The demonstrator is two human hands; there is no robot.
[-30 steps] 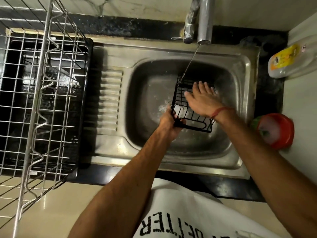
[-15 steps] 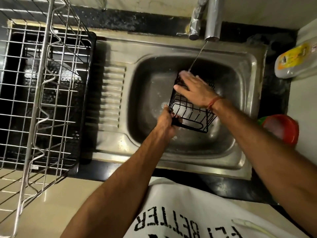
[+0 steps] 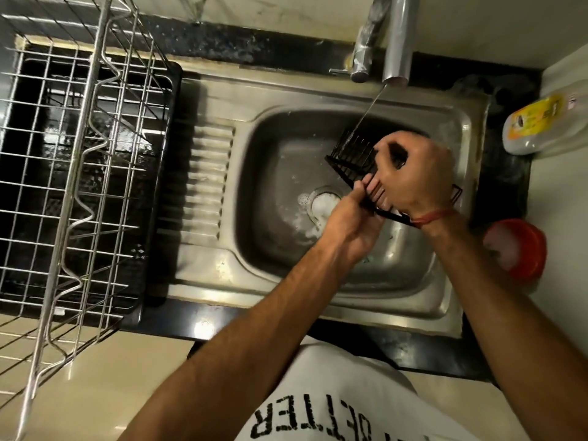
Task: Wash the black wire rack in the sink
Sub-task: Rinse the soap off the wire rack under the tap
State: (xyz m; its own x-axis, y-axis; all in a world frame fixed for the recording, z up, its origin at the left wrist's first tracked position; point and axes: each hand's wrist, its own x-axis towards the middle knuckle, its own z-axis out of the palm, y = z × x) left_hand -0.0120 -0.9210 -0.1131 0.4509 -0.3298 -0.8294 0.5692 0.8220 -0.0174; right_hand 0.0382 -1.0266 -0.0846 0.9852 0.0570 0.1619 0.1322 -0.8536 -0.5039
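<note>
black wire rack (image 3: 351, 154) tilted under tap stream | left hand (image 3: 356, 222) pinched near edge (lower-left) | right hand (image 3: 413, 173) gripped top, upper-right

Right hand (image 3: 413, 176) hides much of the rack (image 3: 353, 154).

Your forearms are bare from the elbow down; no sleeves show in the head view. Round your right wrist, just behind the right hand (image 3: 416, 173), you wear a thin red-orange thread band (image 3: 432, 217), wound more than once, it seems, though the blur makes the strands hard to count. Your left hand (image 3: 353, 227) and its wrist carry no band that shows. At the bottom edge you can see your white shirt (image 3: 334, 393), loose and softly creased, printed with large black block letters; only part of the print is in view, and it reads upside down from here.
</note>
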